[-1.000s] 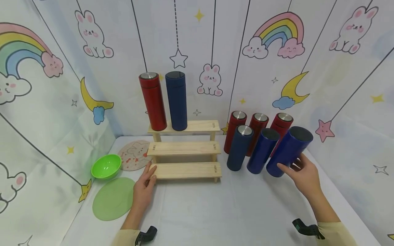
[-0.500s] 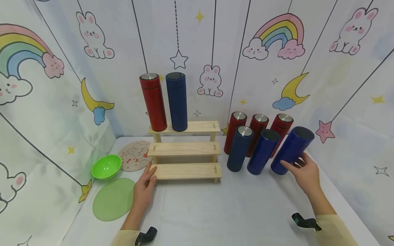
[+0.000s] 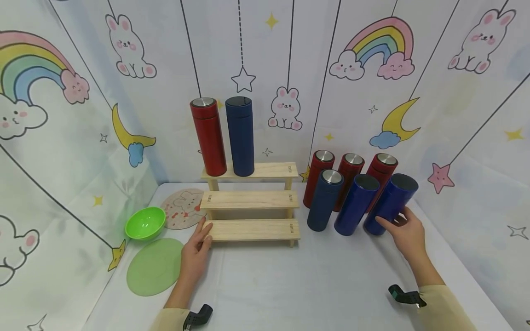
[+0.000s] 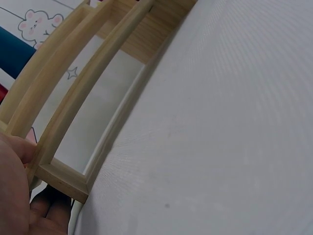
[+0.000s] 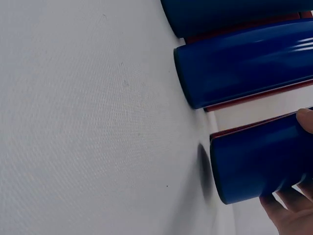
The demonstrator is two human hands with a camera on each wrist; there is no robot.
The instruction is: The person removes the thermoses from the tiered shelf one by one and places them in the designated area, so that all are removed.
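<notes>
At the right, my right hand [image 3: 407, 234] grips a glossy blue thermos [image 3: 390, 204], thumb on one side and fingers on the other. In the right wrist view this thermos [image 5: 264, 159] has its base close over the white table, with a shadow beside it. My left hand [image 3: 193, 257] holds the left end of the lowest step of a three-step wooden stand [image 3: 252, 230]. The left wrist view shows a thumb and curled fingers [image 4: 51, 215] about the end of the stand. A red thermos [image 3: 208, 138] and a dark blue thermos [image 3: 240, 138] stand upright on the top step.
Left of the held thermos stand another glossy blue thermos [image 3: 357, 204] and a dark blue thermos [image 3: 325, 200]. Several red thermoses [image 3: 319, 174] stand behind them. A green bowl [image 3: 145, 224], a green mat [image 3: 154, 266] and a rabbit-print mat [image 3: 182, 209] lie left of the stand.
The right hand has shifted the held blue thermos slightly right and back, then lower, with its base farther from my side. The left hand has stayed at the stand.
</notes>
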